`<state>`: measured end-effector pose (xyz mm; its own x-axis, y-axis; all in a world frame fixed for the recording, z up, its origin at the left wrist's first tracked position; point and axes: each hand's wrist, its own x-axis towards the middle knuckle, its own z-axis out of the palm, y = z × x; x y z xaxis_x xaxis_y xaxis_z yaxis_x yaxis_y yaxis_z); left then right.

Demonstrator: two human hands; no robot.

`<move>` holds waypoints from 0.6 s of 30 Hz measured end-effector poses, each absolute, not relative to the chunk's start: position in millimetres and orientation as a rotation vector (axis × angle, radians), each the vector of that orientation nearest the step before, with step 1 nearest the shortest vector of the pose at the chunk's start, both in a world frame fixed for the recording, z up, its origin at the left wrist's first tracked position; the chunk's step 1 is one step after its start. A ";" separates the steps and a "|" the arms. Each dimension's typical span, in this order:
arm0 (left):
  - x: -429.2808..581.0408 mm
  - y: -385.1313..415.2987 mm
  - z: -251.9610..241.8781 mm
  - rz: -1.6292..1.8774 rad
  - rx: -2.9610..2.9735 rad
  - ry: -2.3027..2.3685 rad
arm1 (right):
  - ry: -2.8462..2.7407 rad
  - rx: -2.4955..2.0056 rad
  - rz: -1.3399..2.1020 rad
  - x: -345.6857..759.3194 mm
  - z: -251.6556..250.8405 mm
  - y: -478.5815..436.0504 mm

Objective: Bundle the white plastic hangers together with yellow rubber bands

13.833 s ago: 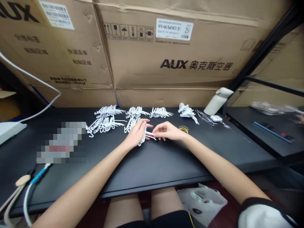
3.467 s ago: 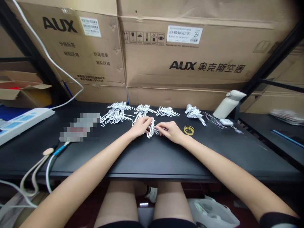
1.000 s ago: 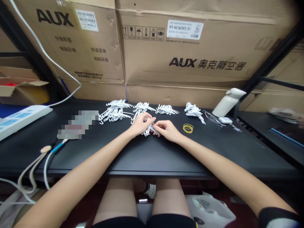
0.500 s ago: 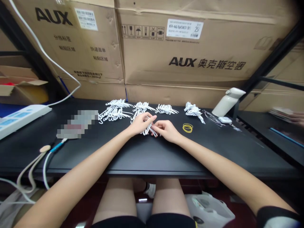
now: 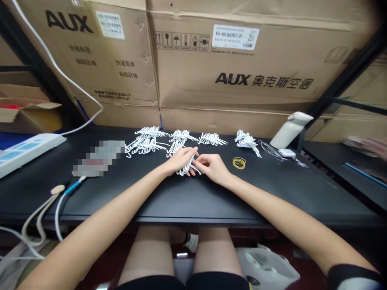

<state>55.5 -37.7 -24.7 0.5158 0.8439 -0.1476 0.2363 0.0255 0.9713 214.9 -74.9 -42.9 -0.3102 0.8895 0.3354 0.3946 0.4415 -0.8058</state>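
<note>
My left hand (image 5: 181, 159) is closed around a small bundle of white wire hooks (image 5: 184, 168), whose curved ends stick out below my palm. Against its right side, my right hand (image 5: 213, 167) pinches at the straight ends of the same hooks. The exact grip of the right fingertips is partly hidden. Behind my hands lie groups of similar hooks: a large pile (image 5: 146, 141) at the left, a pile (image 5: 180, 136) partly covered by my left hand, another pile (image 5: 211, 139), and one (image 5: 246, 139) farther right. Yellow rubber bands (image 5: 239, 163) rest right of my right hand.
A white bottle (image 5: 287, 131), a clear-looking looped item (image 5: 270, 150) and a small white case (image 5: 286, 153) are at the right back. On the left are a power strip (image 5: 30, 151) and a cable (image 5: 59, 209). Cardboard boxes (image 5: 187, 88) wall off the back. Another person's hand (image 5: 379, 147) shows far right.
My left hand has turned over the bundle and dropped slightly, so the hooks' curved ends now show more on its lower side. My right hand has stayed nearly in place.
</note>
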 end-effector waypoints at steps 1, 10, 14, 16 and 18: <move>55.2 -37.4 -25.1 0.595 1.482 0.957 | -1.896 -1.082 0.764 215.1 -43.7 -74.7; 54.3 -37.2 -25.1 0.604 1.352 0.967 | -1.914 -1.091 0.679 215.8 -43.0 -73.8; 53.9 -36.9 -25.6 0.643 1.387 0.935 | -1.845 -1.067 0.915 216.7 -43.4 -70.7; 54.0 -36.5 -26.3 0.657 1.411 0.914 | -1.810 -1.035 1.056 217.8 -42.7 -68.5; 54.3 -36.4 -26.7 0.656 1.436 0.893 | -1.800 -1.008 1.166 219.0 -40.9 -66.8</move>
<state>54.3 -36.4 -26.7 0.5369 0.8346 -0.1232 0.1327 0.0607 0.9893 219.0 -66.8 -40.9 -0.4064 0.8977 0.1703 0.2114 0.2737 -0.9383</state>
